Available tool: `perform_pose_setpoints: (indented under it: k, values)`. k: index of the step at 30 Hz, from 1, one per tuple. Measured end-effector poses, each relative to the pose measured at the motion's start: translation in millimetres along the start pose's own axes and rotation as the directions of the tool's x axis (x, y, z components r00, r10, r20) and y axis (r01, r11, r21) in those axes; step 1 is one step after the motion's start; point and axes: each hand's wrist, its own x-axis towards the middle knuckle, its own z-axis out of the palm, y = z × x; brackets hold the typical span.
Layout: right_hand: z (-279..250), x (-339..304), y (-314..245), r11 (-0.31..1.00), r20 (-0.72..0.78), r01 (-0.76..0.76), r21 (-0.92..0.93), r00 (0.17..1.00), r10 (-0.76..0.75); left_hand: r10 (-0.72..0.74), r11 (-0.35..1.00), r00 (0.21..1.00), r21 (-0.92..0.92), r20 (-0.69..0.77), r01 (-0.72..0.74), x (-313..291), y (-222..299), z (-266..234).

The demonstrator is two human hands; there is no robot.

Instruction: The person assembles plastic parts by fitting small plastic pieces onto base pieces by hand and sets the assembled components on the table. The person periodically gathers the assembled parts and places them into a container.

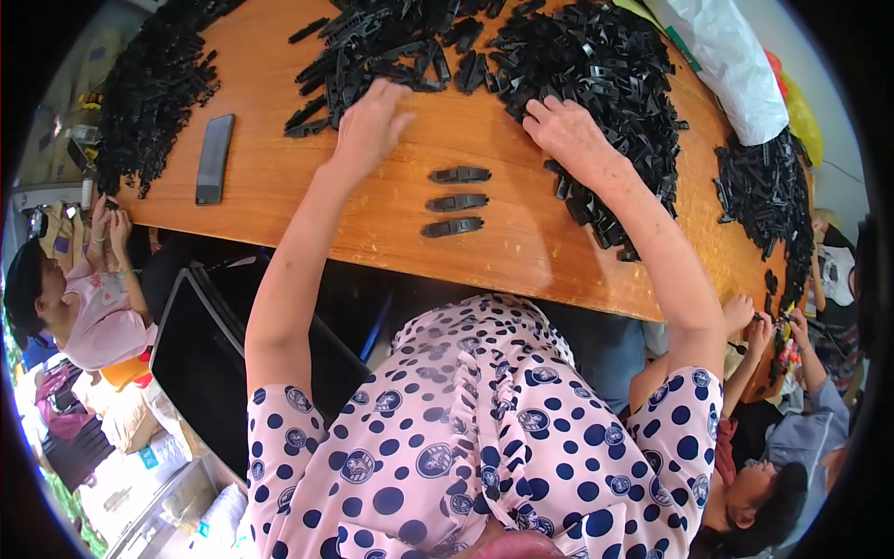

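My left hand (371, 123) is at the near edge of a heap of long black plastic pieces (368, 47), its thumb apart from the fingers and nothing visible in it. At the left edge of a second heap, of smaller black plastic pieces (615, 79), my right hand (566, 132) has its fingers curled down. What they pinch, if anything, is hidden. Between my forearms three long, narrow black plastic parts lie in a column: a top one (460, 174), a middle one (457, 202) and a bottom one (453, 226).
A dark phone (214, 159) lies left of my left forearm on the wooden table (391, 214). More black pieces form a heap (154, 102) at far left and another (764, 191) at far right, near a white plastic bag (726, 65). Other people work at both sides.
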Motion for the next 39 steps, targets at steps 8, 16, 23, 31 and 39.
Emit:
perform_pose_setpoints:
  k: [8,16,23,31,39]
  values:
    - [19,12,-1,1.0,-0.079,0.013,-0.027,0.997,-0.015,0.035,0.961,0.999,0.275,-0.016,-0.029,46,-20,21]
    - [12,-10,-35,0.9,-0.323,-0.234,0.367,0.876,0.359,-0.166,0.98,0.97,0.144,0.18,0.141,9,30,49]
    - [19,-22,-82,0.743,-0.179,-0.26,0.616,0.873,0.454,0.291,0.926,0.937,0.19,0.194,-0.327,28,43,22]
    - [32,-54,-87,0.725,-0.197,-0.332,0.604,0.819,0.539,0.398,0.855,0.838,0.18,0.372,-0.486,38,66,24]
    - [31,-49,-103,0.741,-0.184,-0.365,0.564,0.819,0.543,0.38,0.909,0.855,0.031,0.354,-0.416,-4,76,28]
